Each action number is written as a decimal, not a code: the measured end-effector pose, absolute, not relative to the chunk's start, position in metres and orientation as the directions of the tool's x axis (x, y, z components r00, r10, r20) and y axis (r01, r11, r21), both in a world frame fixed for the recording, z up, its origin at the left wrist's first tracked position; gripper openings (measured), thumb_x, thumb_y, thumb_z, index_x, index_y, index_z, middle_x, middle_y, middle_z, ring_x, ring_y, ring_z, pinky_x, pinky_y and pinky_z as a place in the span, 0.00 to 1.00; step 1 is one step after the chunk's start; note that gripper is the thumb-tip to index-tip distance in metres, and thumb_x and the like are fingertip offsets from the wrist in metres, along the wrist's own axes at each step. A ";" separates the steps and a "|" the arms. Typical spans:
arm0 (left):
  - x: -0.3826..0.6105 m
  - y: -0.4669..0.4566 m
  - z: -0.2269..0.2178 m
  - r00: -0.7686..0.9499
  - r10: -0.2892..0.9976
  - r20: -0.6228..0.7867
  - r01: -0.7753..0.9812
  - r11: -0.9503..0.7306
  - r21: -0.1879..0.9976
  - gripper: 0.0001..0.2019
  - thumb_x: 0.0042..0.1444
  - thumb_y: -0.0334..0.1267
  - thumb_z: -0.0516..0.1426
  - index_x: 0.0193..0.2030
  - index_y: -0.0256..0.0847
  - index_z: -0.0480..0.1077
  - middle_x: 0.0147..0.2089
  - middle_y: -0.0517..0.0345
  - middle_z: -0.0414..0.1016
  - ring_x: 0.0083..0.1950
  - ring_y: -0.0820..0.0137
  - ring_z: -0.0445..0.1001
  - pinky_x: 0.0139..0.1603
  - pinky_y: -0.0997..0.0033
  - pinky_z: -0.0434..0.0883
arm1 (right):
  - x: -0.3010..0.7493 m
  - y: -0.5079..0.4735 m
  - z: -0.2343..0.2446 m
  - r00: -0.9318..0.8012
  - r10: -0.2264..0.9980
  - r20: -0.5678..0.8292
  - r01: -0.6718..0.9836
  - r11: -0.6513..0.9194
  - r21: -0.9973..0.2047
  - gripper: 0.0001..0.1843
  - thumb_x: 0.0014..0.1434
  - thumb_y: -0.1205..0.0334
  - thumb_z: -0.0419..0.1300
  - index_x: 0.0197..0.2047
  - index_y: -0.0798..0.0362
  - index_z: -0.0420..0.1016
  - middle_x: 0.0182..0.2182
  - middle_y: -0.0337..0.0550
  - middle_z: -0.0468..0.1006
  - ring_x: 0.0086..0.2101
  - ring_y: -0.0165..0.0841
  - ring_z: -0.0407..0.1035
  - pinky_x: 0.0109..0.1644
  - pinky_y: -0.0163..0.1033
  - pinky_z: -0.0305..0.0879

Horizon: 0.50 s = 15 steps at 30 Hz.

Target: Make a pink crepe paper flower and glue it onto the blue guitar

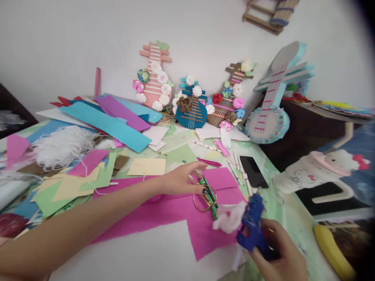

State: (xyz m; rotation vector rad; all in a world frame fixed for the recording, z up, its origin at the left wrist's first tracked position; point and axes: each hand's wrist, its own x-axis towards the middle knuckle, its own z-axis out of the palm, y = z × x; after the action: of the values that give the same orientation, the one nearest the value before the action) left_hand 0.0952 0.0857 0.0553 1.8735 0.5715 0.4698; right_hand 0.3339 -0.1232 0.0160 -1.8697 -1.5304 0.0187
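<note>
My left hand (pixel 182 179) reaches across the table and lies on a pink paper sheet (pixel 187 212), its fingertips pinched at the gold-handled scissors (pixel 206 198) and the green pens (pixel 210 193) beside them. My right hand (pixel 279 255) is closed around a blue glue gun (pixel 251 226) near the table's right front edge. A white, fluffy flower-like piece (pixel 229 219) sits just left of the gun's body. A white sheet (pixel 152 253) lies under the pink one, closest to me.
Several paper guitars with flowers (pixel 191 105) lean on the wall at the back. Blue and purple sheets (pixel 114 117), white fluff (pixel 63 146) and coloured scraps cover the left side. A black phone (pixel 253 171) and white sticks (pixel 240 171) lie at right. A white cartoon-cat fan (pixel 319 171) stands further right.
</note>
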 end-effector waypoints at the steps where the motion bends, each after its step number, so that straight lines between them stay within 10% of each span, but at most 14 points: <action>1: 0.106 0.085 0.056 0.838 0.545 0.014 0.169 -0.285 0.943 0.36 0.49 0.41 0.63 0.64 0.44 0.56 0.67 0.41 0.59 0.60 0.57 0.68 0.53 0.58 0.71 | 0.328 -0.117 0.019 0.242 0.872 0.426 0.867 0.003 -0.499 0.17 0.47 0.58 0.63 0.42 0.50 0.70 0.29 0.37 0.76 0.26 0.33 0.72 0.28 0.34 0.68; 9: 0.130 0.068 0.051 0.866 0.495 -0.077 0.385 -0.558 0.735 0.28 0.48 0.35 0.60 0.58 0.35 0.64 0.56 0.42 0.71 0.56 0.54 0.70 0.55 0.57 0.68 | 0.333 -0.097 0.027 0.363 0.815 0.452 0.841 -0.078 -0.535 0.08 0.49 0.57 0.60 0.30 0.51 0.68 0.20 0.33 0.67 0.20 0.28 0.60 0.23 0.32 0.56; 15: 0.159 0.036 0.040 0.970 0.241 0.037 0.192 -0.846 0.498 0.43 0.47 0.46 0.64 0.67 0.32 0.53 0.63 0.32 0.62 0.62 0.48 0.62 0.60 0.53 0.63 | 0.342 -0.109 0.035 0.505 0.768 0.393 0.732 -0.140 -0.667 0.10 0.53 0.54 0.60 0.29 0.52 0.71 0.24 0.37 0.71 0.24 0.30 0.62 0.25 0.33 0.56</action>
State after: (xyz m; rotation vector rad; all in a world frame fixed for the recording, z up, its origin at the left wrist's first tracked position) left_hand 0.1593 0.0357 0.0395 2.6071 0.3064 0.1330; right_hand 0.3422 -0.1086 0.0346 -1.8848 -1.2408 0.0534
